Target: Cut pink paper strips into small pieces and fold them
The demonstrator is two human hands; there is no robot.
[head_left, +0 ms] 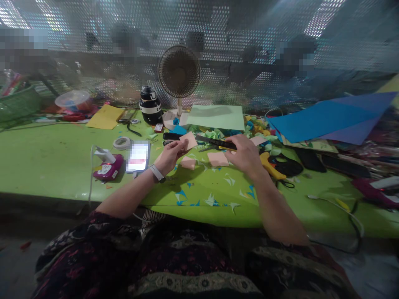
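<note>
My left hand [172, 157], with a watch on its wrist, pinches a small peach paper piece [189, 141] between thumb and fingers. In my right hand [245, 154] is a black and yellow utility knife [225, 144], its long dark blade pointing left toward the paper. Two more peach pieces, a left one [188, 162] and a right one [217, 159], lie on the green table [62, 160] below my hands. Dark scissors [209, 148] lie under the knife, partly hidden. Blue and pale green paper scraps [210, 200] are scattered nearer to me.
A lit phone [137, 157], a tape roll [122, 143] and a purple power strip [109, 169] are on the left. Behind stand a black bottle [151, 106] and a small fan [179, 71]. Blue sheets [324, 120] and yellow-handled scissors [270, 166] lie right.
</note>
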